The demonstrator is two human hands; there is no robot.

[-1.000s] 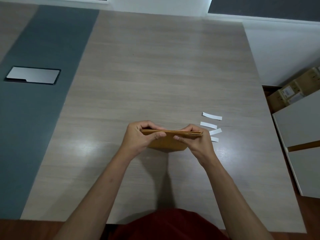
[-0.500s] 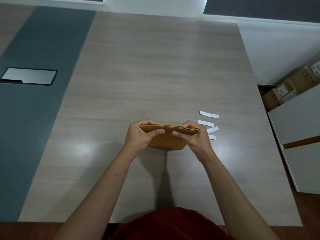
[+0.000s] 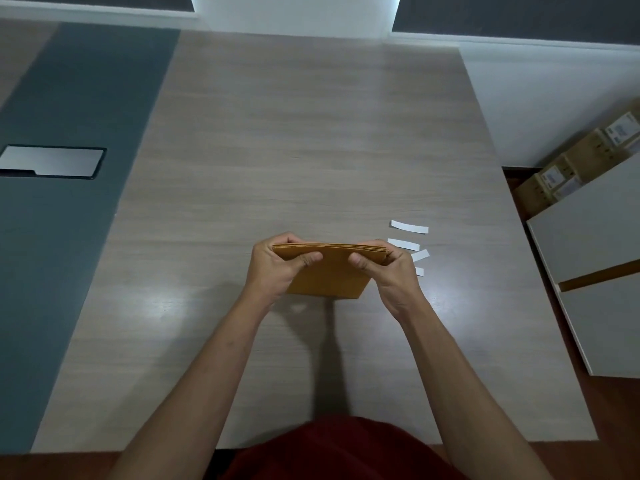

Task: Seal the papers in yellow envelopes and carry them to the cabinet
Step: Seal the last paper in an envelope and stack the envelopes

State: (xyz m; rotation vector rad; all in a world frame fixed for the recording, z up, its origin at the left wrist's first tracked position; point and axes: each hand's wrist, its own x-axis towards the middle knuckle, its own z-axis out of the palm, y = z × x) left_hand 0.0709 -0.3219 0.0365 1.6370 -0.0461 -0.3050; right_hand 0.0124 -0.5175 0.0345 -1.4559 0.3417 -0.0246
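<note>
A stack of yellow-brown envelopes (image 3: 331,273) stands on its lower edge on the wooden table (image 3: 294,150), upright and tilted toward me, its top edges showing as thin layers. My left hand (image 3: 277,266) grips the stack's left end, thumb on the near face and fingers behind. My right hand (image 3: 391,271) grips the right end the same way. The papers inside are hidden.
Several white paper strips (image 3: 409,227) lie just right of my right hand. A metal cable hatch (image 3: 52,161) sits in the dark strip at the left. A white cabinet (image 3: 595,233) and cardboard boxes (image 3: 568,171) stand beyond the table's right edge.
Both hands keep hold of the envelope stack; it has tipped slightly so more of its near face shows. The view has drifted a little.
</note>
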